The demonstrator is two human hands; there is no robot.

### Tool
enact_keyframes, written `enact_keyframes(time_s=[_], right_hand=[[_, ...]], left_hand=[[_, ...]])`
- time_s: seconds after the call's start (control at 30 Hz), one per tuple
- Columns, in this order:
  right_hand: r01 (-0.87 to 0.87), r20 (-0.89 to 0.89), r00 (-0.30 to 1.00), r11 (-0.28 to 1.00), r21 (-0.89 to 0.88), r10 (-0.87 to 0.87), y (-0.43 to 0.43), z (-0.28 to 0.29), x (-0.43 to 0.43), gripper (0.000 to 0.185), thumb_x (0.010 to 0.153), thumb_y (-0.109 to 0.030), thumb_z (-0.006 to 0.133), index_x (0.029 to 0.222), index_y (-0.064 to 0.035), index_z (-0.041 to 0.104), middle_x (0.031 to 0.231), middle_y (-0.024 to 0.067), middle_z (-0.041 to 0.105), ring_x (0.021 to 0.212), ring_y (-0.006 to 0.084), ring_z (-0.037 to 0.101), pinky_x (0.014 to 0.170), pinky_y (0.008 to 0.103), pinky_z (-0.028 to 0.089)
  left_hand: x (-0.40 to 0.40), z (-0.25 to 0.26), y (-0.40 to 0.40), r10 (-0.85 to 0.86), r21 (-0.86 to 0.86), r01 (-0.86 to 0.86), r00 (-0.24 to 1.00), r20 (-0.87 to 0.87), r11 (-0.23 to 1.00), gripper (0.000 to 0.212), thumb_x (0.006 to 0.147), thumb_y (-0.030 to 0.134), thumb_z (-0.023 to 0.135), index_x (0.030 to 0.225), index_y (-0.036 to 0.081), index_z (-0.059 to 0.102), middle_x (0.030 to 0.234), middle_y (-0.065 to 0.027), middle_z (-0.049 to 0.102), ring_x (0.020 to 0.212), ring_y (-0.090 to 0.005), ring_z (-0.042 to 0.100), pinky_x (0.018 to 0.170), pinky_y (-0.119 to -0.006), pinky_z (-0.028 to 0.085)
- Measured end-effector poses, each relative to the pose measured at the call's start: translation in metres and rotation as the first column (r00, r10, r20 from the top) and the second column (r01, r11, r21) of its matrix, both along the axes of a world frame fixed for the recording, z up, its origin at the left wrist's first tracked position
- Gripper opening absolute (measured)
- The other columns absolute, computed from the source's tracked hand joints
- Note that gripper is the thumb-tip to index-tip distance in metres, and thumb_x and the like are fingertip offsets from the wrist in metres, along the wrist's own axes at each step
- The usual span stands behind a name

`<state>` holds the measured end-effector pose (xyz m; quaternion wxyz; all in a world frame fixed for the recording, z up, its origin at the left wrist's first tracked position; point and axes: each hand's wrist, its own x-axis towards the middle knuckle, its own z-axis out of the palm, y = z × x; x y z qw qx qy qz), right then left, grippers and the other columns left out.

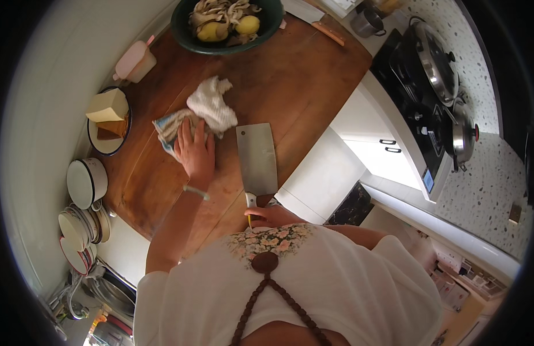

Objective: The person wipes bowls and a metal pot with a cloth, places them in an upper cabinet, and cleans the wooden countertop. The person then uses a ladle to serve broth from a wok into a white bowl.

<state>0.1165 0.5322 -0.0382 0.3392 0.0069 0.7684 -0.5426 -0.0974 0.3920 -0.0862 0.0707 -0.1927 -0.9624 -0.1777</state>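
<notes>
My left hand lies with its fingers spread on a striped cloth on the wooden table; whether the fingers grip it is not plain. A white towel lies crumpled against the cloth's far side. To the right, a cleaver rests with its broad blade on the wood, its handle towards me. At the near edge my right hand is beside the end of that handle, partly hidden by the shirt; its grip cannot be made out.
A green basin with mushrooms and potatoes stands at the far edge of the table, near another knife. On the left are a lidded box, an enamel plate with blocks, a pot and stacked dishes. A stove with pans is right.
</notes>
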Motion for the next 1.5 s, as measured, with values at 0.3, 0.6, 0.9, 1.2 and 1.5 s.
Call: enact_keyframes(time_s=[0.3, 0.6, 0.9, 1.2, 1.5], right_hand=[[0.475, -0.284, 0.865, 0.857, 0.199, -0.414, 0.037, -0.008, 0.028, 0.026, 0.086, -0.012, 0.057, 0.112, -0.0127, 0.058, 0.092, 0.0146, 0.057, 0.085, 0.0334, 0.059, 0.074, 0.0424, 0.047], [0.644, -0.257, 0.761, 0.649, 0.404, -0.595, 0.083, -0.018, 0.051, 0.046, 0.075, -0.008, 0.061, 0.12, -0.008, 0.048, 0.095, 0.0191, 0.062, 0.084, 0.0368, 0.062, 0.072, 0.0419, 0.049], [0.884, -0.279, 0.415, 0.311, 0.35, -0.866, 0.077, -0.018, 0.124, 0.021, 0.079, -0.015, 0.07, 0.088, -0.0038, 0.055, 0.061, 0.0101, 0.05, 0.052, 0.0184, 0.047, 0.053, 0.0315, 0.042], [0.918, -0.408, 0.12, -0.055, 0.392, -0.905, 0.052, -0.02, 0.199, 0.022, 0.077, -0.013, 0.071, 0.085, -0.0035, 0.053, 0.063, 0.0002, 0.041, 0.06, 0.007, 0.036, 0.053, 0.027, 0.036], [0.958, -0.407, 0.115, -0.008, 0.288, -0.906, 0.069, -0.006, 0.179, 0.02, 0.078, -0.011, 0.07, 0.084, -0.0035, 0.052, 0.066, -0.0001, 0.043, 0.062, 0.007, 0.036, 0.054, 0.0263, 0.035]], left_hand=[[-0.079, -0.014, 0.041, 0.082, 0.14, -0.073, 0.995, -0.058, 0.987, 0.034, 0.09, 0.024, 0.054, 0.123, 0.015, 0.055, 0.138, -0.0125, 0.044, 0.124, -0.0321, 0.043, 0.101, -0.046, 0.033], [0.052, 0.011, 0.02, -0.183, 0.069, 0.178, 0.979, 0.089, 0.982, 0.042, 0.084, 0.021, 0.061, 0.125, 0.013, 0.054, 0.138, -0.0199, 0.039, 0.125, -0.038, 0.039, 0.102, -0.049, 0.03], [-0.049, 0.005, 0.204, -0.51, 0.241, 0.497, 0.86, -0.01, 0.833, 0.039, 0.082, 0.024, 0.061, 0.119, 0.012, 0.058, 0.133, -0.0173, 0.045, 0.123, -0.0334, 0.042, 0.098, -0.047, 0.033], [-0.104, -0.021, 0.364, -0.562, 0.251, 0.613, 0.789, -0.249, 0.749, 0.031, 0.082, 0.029, 0.061, 0.109, 0.014, 0.065, 0.127, -0.0162, 0.052, 0.117, -0.033, 0.049, 0.096, -0.045, 0.037], [-0.029, -0.017, 0.287, -0.78, 0.316, 0.78, 0.605, -0.158, 0.541, 0.029, 0.08, 0.026, 0.063, 0.106, 0.011, 0.064, 0.125, -0.0127, 0.054, 0.118, -0.0307, 0.048, 0.097, -0.043, 0.037]])
